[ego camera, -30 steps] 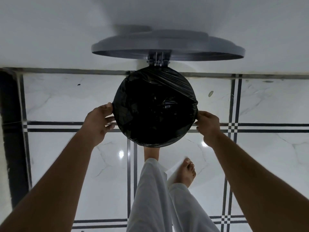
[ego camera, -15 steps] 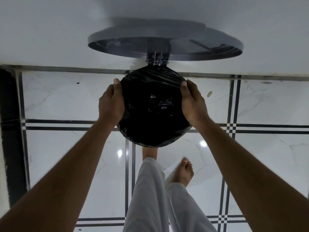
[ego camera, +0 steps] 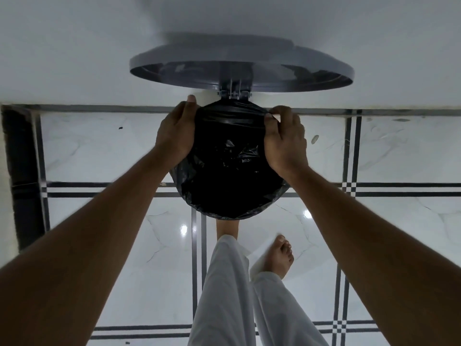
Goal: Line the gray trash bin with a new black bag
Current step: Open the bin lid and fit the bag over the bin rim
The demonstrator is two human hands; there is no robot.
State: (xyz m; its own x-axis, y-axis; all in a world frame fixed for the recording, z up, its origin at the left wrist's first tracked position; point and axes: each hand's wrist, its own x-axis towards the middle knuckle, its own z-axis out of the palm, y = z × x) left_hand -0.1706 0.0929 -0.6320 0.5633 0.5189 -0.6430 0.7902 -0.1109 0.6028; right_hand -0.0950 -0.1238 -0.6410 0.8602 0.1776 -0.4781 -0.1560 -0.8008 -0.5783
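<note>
I look straight down into the gray trash bin, whose round gray lid [ego camera: 239, 68] stands open against the white wall. A black bag [ego camera: 224, 171] covers the bin's mouth and rim, so the bin body is hidden. My left hand [ego camera: 175, 132] lies over the bag's far-left edge, fingers curled around the rim. My right hand [ego camera: 284, 141] pinches the bag's edge at the far right, near the lid hinge [ego camera: 233, 92].
The bin stands on a glossy white tiled floor [ego camera: 99, 151] with black line borders, close to the wall. My white-trousered leg [ego camera: 229, 283] and a bare foot [ego camera: 278, 255] are just below the bin; the other foot is on the pedal side.
Both hands have slid from the bin's sides up along the rim toward the hinge at the far edge. The lid has tipped slightly further open.
</note>
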